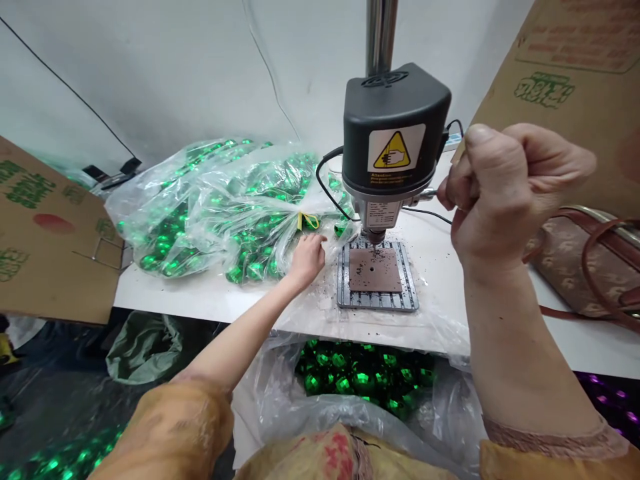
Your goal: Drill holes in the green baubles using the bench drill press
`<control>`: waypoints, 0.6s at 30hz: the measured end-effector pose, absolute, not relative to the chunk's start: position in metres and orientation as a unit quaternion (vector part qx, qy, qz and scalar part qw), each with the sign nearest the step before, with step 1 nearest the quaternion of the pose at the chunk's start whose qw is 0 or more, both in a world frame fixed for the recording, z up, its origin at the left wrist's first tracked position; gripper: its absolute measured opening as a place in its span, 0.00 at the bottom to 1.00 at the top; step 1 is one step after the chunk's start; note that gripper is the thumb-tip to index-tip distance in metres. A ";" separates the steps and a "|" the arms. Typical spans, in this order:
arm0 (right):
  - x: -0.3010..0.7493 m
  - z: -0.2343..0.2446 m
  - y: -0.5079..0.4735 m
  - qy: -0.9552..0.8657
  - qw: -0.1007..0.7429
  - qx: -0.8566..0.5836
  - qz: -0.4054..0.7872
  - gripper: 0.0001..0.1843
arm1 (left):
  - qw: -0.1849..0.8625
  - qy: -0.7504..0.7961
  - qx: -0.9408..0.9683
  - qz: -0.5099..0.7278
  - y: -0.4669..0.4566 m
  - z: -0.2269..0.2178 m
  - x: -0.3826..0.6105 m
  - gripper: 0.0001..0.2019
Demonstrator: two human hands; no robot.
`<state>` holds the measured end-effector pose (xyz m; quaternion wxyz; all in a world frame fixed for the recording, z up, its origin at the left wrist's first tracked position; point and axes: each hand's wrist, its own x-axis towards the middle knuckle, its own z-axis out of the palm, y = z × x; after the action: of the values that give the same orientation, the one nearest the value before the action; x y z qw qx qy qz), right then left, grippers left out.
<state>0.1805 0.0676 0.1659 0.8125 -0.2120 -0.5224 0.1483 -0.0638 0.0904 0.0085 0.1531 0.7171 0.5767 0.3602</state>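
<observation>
My right hand (pixel 505 187) is closed around the feed handle (pixel 429 194) on the right side of a black bench drill press (pixel 395 133). Below its chuck (pixel 375 235), a brown square board (pixel 363 277) with a small dark hole lies on the slotted metal base (pixel 407 297); dark shavings are scattered over both. My left hand (pixel 307 259) is beside the clear plastic bag (pixel 210 207) of shiny green faceted balls, just under its yellow tie (pixel 307 221). Its fingers are curled, and what they hold, if anything, is hidden. One green ball (pixel 341 230) sits between bag and drill.
An open plastic bag (pixel 280 400) of green balls is at my lap, below the white table's (pixel 175 287) front edge. Cardboard boxes (pixel 55 233) flank both sides. A patterned handbag (pixel 585 260) stands right, purple balls (pixel 610 400) below it. A black cable (pixel 325 173) runs beside the drill.
</observation>
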 end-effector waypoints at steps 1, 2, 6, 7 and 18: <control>0.181 0.166 0.067 -0.524 0.811 -0.215 0.147 0.26 | 0.164 0.605 0.699 0.346 0.115 0.009 -0.060 0.13; 0.181 0.166 0.066 -0.526 0.810 -0.216 0.144 0.26 | 0.169 0.608 0.697 0.341 0.136 0.007 -0.055 0.15; 0.181 0.166 0.064 -0.532 0.804 -0.222 0.146 0.26 | 0.240 0.578 0.693 0.358 0.178 -0.007 -0.036 0.19; 0.181 0.166 0.064 -0.534 0.802 -0.222 0.150 0.26 | 0.272 0.567 0.679 0.380 0.180 -0.011 -0.032 0.18; 0.180 0.165 0.065 -0.523 0.811 -0.206 0.160 0.26 | 0.566 0.465 0.318 0.602 0.115 0.016 -0.053 0.13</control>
<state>0.1803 0.0646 0.1651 0.8111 -0.2058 -0.5234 0.1603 -0.0531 0.1151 0.0160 0.5662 0.3182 0.4651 0.6016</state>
